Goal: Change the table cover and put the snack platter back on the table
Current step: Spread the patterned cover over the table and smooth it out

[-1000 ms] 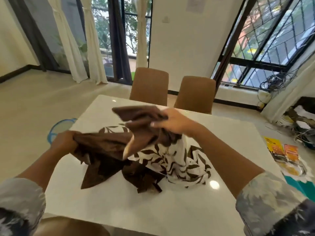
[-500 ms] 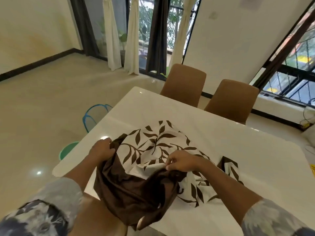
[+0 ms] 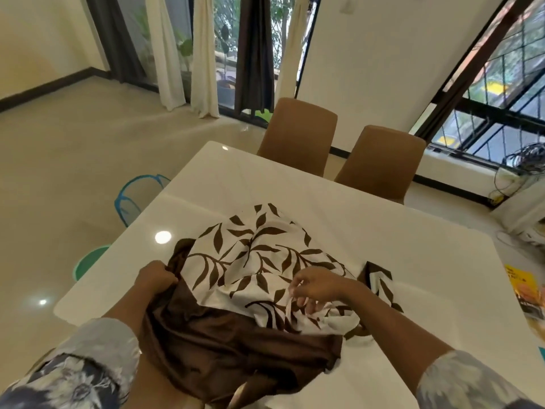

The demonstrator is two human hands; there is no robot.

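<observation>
On the near half of the glossy white table lay the table cover, bunched in a heap, its white face printed with brown leaves turned up toward the far side and its plain brown backing spilling over the near edge toward the person. And the left hand was right there at the heap's left side, fingers curled tight around a fold of the brown fabric, knuckles up. Over on the right, the right hand sat on the white patterned part, thumb and fingertips pinching a small ridge of that cloth while the other fingers stayed loosely bent. A dark corner of the cover poked out just beyond the right wrist. Both patterned sleeves showed at the bottom corners. Across the table stood two brown chairs, tucked close to the far edge, with curtains hanging behind.
</observation>
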